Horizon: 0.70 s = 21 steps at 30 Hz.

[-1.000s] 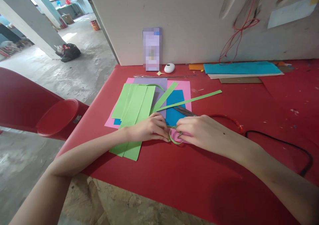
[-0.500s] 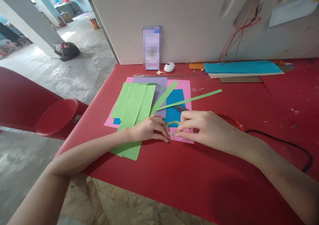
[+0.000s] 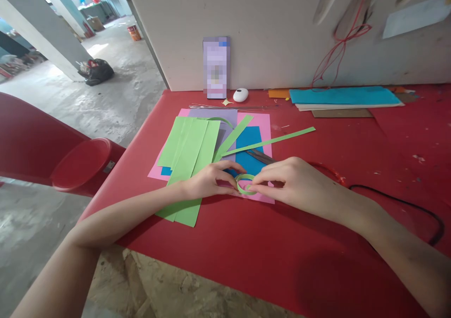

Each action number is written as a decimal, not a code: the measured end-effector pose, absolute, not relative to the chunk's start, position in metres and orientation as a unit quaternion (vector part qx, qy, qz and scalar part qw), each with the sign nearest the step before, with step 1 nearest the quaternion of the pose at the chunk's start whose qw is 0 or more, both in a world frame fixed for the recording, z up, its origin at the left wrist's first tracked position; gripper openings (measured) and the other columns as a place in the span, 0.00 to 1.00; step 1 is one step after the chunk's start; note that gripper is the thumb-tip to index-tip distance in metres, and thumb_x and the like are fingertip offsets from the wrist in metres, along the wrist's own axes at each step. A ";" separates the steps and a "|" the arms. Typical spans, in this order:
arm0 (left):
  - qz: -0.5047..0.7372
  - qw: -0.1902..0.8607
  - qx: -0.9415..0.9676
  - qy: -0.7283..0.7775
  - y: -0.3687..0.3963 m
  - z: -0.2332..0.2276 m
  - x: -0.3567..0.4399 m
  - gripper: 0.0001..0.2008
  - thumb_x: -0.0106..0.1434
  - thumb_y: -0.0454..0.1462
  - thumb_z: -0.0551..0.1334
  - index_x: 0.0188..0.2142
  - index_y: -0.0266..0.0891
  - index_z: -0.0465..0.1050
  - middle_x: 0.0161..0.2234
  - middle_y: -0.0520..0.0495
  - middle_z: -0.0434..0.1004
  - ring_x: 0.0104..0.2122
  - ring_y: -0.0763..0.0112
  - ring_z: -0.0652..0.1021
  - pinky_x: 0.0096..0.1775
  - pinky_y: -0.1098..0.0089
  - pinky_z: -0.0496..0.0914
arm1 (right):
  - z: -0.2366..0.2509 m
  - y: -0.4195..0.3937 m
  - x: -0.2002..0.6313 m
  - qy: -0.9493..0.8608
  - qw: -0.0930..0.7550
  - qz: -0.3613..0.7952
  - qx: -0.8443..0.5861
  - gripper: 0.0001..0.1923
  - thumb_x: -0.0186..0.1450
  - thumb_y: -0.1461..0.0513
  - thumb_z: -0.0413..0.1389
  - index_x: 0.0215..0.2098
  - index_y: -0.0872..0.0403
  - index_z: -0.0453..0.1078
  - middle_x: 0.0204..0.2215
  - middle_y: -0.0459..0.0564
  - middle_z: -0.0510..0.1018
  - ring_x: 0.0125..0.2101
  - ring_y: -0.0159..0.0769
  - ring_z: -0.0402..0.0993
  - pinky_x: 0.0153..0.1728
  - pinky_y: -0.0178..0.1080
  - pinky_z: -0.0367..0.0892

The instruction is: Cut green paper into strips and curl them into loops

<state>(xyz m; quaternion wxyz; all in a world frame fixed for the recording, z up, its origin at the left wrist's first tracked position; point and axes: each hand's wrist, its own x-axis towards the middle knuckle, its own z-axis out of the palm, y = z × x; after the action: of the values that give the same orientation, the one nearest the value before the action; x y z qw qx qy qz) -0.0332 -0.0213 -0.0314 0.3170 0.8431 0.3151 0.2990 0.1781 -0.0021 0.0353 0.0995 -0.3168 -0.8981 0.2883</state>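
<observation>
Fingers (image 3: 230,181) of our left hand (image 3: 207,182) are curled nearly closed, their tips pinching the left side of a small green paper ring (image 3: 245,185), while the fingertips of our right hand (image 3: 292,184) close on the ring's right side, thumb and forefinger together on the band. Both hands hold the ring between them just above the near edge of the pink sheet (image 3: 262,120), low over the red surface (image 3: 246,252). As we judge it, one strip has already been bent round into a loop, and the pinch on the right suggests that its ends are being pressed together; whether the joint is fixed we cannot tell, since the fingers cover it. Much paper looks unused: a fan of wide green strips (image 3: 188,149) lies under our left wrist, a long thin green strip (image 3: 271,140) runs slantwise to the right above the blue sheet (image 3: 248,139), and another curled green band (image 3: 220,120) rests farther back on the purple sheet (image 3: 214,116). Scissors (image 3: 260,157) lie partly hidden just behind our right hand, touching nothing we hold. A stack of blue and orange paper (image 3: 343,97) sits well apart by the wall.
</observation>
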 end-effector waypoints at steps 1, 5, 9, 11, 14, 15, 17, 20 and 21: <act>0.291 0.322 0.840 0.325 -0.021 -0.032 -0.033 0.04 0.56 0.34 0.65 0.28 0.35 0.77 0.44 0.40 0.73 0.42 0.68 0.75 0.44 0.67 0.72 | 0.035 -0.002 0.178 -0.899 0.101 0.284 -0.316 0.11 0.62 0.63 0.53 0.26 0.53 0.77 0.23 0.44 0.79 0.22 0.28 0.69 0.23 0.33 0.57; 0.273 0.333 0.825 0.366 -0.022 -0.033 -0.035 0.04 0.56 0.35 0.65 0.28 0.36 0.77 0.43 0.41 0.75 0.41 0.68 0.76 0.43 0.68 0.72 | 0.035 -0.001 0.179 -0.905 0.126 0.262 -0.311 0.11 0.62 0.63 0.53 0.27 0.53 0.77 0.25 0.44 0.80 0.24 0.29 0.71 0.24 0.34 0.59; 0.281 0.328 0.823 0.370 -0.021 -0.035 -0.035 0.04 0.55 0.34 0.65 0.30 0.34 0.77 0.42 0.40 0.76 0.40 0.68 0.76 0.43 0.68 0.72 | 0.035 -0.001 0.181 -0.907 0.161 0.231 -0.314 0.09 0.61 0.64 0.54 0.27 0.53 0.76 0.25 0.44 0.80 0.23 0.30 0.70 0.25 0.34 0.60; 0.288 0.323 0.827 0.359 -0.021 -0.035 -0.034 0.03 0.55 0.33 0.65 0.29 0.34 0.76 0.41 0.40 0.76 0.40 0.68 0.76 0.43 0.68 0.72 | 0.035 0.000 0.181 -0.907 0.177 0.222 -0.311 0.08 0.60 0.64 0.54 0.27 0.53 0.76 0.25 0.44 0.80 0.22 0.29 0.69 0.24 0.34 0.60; 0.302 0.317 0.834 0.335 -0.020 -0.035 -0.033 0.03 0.54 0.33 0.66 0.29 0.33 0.74 0.39 0.40 0.77 0.41 0.68 0.76 0.44 0.67 0.71 | 0.034 0.000 0.182 -0.908 0.188 0.216 -0.306 0.08 0.60 0.65 0.54 0.27 0.53 0.75 0.25 0.43 0.80 0.20 0.28 0.68 0.23 0.33 0.61; 0.306 0.316 0.835 0.331 -0.019 -0.035 -0.033 0.04 0.54 0.33 0.66 0.30 0.33 0.73 0.38 0.40 0.77 0.41 0.67 0.76 0.45 0.67 0.71 | 0.034 0.000 0.182 -0.908 0.189 0.213 -0.307 0.08 0.60 0.65 0.55 0.27 0.53 0.75 0.25 0.43 0.80 0.20 0.28 0.67 0.23 0.33 0.60; 0.309 0.316 0.833 0.334 -0.020 -0.035 -0.033 0.07 0.54 0.34 0.66 0.32 0.33 0.72 0.39 0.40 0.77 0.41 0.67 0.76 0.45 0.66 0.70 | 0.034 -0.001 0.182 -0.909 0.187 0.212 -0.307 0.07 0.60 0.65 0.55 0.27 0.54 0.75 0.25 0.43 0.80 0.21 0.28 0.68 0.23 0.33 0.61; 0.300 0.320 0.827 0.350 -0.022 -0.036 -0.033 0.10 0.54 0.35 0.66 0.34 0.34 0.69 0.39 0.41 0.77 0.40 0.68 0.76 0.44 0.66 0.70 | 0.034 -0.001 0.183 -0.909 0.184 0.212 -0.307 0.06 0.60 0.65 0.56 0.28 0.54 0.75 0.26 0.43 0.80 0.22 0.28 0.69 0.24 0.33 0.61; 0.295 0.323 0.825 0.357 -0.022 -0.036 -0.033 0.11 0.54 0.36 0.66 0.35 0.34 0.68 0.39 0.42 0.77 0.40 0.68 0.75 0.44 0.66 0.70 | 0.035 -0.001 0.184 -0.910 0.181 0.212 -0.307 0.06 0.60 0.65 0.56 0.28 0.54 0.75 0.26 0.43 0.80 0.22 0.29 0.69 0.24 0.33 0.61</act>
<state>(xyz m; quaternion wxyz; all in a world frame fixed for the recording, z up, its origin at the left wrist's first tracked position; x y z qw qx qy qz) -0.0332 -0.0222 -0.0364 0.3226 0.8254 0.3571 0.2953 0.1837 -0.0012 0.0345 0.1809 -0.3070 -0.9099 0.2121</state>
